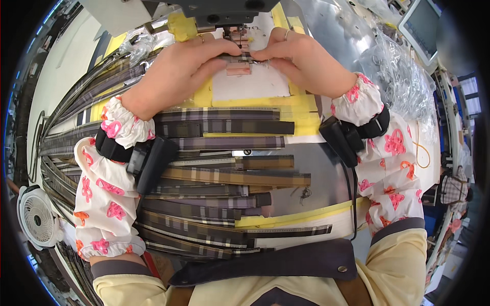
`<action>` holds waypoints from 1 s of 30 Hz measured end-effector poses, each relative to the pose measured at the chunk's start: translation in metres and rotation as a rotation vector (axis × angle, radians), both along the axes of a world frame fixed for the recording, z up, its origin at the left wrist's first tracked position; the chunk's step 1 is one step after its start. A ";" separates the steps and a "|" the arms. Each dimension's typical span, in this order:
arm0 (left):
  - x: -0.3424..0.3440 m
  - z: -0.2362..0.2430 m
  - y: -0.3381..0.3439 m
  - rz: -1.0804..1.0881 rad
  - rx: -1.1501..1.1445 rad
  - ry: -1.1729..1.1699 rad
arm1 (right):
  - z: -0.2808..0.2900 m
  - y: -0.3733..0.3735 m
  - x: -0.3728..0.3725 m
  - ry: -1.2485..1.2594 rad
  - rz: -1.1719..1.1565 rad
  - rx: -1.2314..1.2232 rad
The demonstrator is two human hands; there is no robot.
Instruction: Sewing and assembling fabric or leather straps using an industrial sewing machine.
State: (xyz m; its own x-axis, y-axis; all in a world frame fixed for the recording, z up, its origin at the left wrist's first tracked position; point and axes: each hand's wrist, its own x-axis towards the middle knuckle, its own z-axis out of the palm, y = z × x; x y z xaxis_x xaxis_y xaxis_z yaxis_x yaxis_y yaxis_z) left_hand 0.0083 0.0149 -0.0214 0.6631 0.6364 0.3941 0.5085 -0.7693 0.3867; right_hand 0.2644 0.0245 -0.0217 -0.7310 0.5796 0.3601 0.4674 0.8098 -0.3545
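Note:
Beneath the head of a sewing machine [224, 11], both my hands hold a small dark plaid strap piece [245, 57] over a pinkish plate [239, 69]. My left hand [186, 69] pinches its left side between thumb and forefinger. On the other side, my right hand [302, 57] pinches the right end, where something small and shiny shows. The needle area is just beyond my fingertips, and the piece is partly covered by them. Closer to me lie many plaid fabric straps [240, 127] in brown, grey and purple, their ends pointing right.
Yellow tape [306, 113] edges the white work surface. Clear plastic bags [403, 86] pile up at the right, below a tablet-like screen [421, 28]. A white fan [38, 217] stands at far left. Black devices [153, 166] are strapped to both forearms. Loose thread [304, 195] lies on metal.

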 end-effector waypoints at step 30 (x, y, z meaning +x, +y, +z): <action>0.005 0.003 -0.003 0.068 0.072 0.221 | 0.005 -0.005 -0.002 -0.030 -0.013 0.002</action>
State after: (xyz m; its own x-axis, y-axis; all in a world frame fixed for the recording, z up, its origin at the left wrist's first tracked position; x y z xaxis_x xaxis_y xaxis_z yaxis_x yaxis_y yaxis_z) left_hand 0.0132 0.0123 -0.0181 0.6947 0.6582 0.2901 0.6262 -0.7519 0.2061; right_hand 0.2621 0.0199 -0.0168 -0.7336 0.5885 0.3398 0.4884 0.8043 -0.3385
